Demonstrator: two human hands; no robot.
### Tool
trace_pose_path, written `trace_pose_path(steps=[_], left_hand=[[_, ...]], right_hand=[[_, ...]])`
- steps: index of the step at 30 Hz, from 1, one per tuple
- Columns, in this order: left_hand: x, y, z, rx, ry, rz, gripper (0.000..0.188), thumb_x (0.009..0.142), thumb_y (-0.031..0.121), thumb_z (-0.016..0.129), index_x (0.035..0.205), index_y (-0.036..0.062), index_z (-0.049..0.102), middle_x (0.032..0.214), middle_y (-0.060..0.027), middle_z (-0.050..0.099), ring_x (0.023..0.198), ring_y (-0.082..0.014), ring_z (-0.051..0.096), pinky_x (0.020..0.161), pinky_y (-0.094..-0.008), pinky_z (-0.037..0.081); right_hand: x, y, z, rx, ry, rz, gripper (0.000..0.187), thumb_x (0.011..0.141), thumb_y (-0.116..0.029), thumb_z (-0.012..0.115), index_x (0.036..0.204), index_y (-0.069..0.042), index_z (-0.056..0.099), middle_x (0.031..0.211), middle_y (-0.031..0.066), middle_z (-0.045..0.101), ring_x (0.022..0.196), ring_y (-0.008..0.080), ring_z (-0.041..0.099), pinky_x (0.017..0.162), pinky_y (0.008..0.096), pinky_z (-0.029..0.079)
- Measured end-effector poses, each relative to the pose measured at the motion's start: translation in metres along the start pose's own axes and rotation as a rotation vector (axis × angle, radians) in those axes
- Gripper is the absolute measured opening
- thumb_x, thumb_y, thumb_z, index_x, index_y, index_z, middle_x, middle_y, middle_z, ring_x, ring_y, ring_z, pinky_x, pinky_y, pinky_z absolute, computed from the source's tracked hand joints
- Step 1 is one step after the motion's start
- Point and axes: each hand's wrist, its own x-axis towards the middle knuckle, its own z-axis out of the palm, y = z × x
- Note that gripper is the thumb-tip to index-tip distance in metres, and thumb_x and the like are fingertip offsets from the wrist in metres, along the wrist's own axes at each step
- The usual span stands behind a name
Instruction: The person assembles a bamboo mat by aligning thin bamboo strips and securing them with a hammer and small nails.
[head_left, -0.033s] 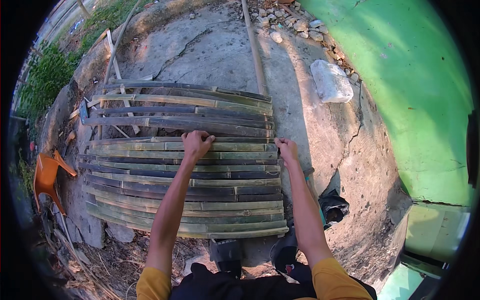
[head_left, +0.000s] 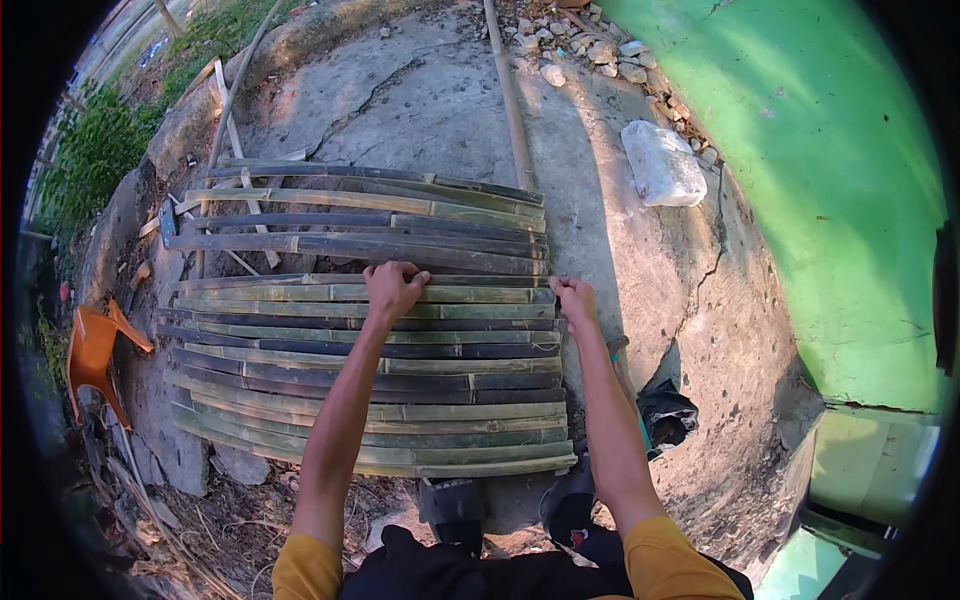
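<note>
Bamboo strips (head_left: 460, 366) lie on the ground (head_left: 390, 120) before the person, at the same place as in the earlier picture; I find no clear difference. Both hands also remain where they were. The strips' long axis runs from left to right, across the person's front; their right ends are almost in line, the left ends less even. They make two groups, one nearer and one farther, but overlap prevents a sure count. The left hand (head_left: 393, 290) and the right hand (head_left: 574, 302), both with fingers bent, touch the nearer group's far edge, the right one at the strip ends; whether they grip or only press, I cannot tell. One orange chair (head_left: 93, 355) and one white block (head_left: 663, 163) are nearby.
</note>
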Motion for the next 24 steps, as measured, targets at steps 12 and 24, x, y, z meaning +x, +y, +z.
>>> trace_pose_path(steps=[12, 24], left_hand=[[0.003, -0.007, -0.001, -0.003, -0.03, -0.024, 0.033, 0.087, 0.043, 0.075, 0.093, 0.0118, 0.084, 0.082, -0.0132, 0.077, 0.085, -0.0329, 0.07, 0.101, -0.0506, 0.037], [0.001, 0.003, 0.004, 0.039, 0.015, 0.039, 0.037, 0.088, 0.043, 0.073, 0.095, 0.008, 0.083, 0.087, -0.0134, 0.078, 0.086, -0.0333, 0.07, 0.098, -0.0486, 0.04]], right_hand=[[0.018, -0.002, -0.012, -0.12, 0.203, -0.145, 0.038, 0.09, -0.041, 0.075, 0.1, -0.004, 0.08, 0.089, 0.0148, 0.076, 0.084, 0.027, 0.071, 0.076, 0.0396, 0.052], [0.017, 0.017, -0.047, -0.132, -0.016, -0.086, 0.032, 0.098, -0.026, 0.054, 0.104, -0.003, 0.075, 0.092, 0.0153, 0.074, 0.094, 0.0265, 0.073, 0.079, 0.0382, 0.054]])
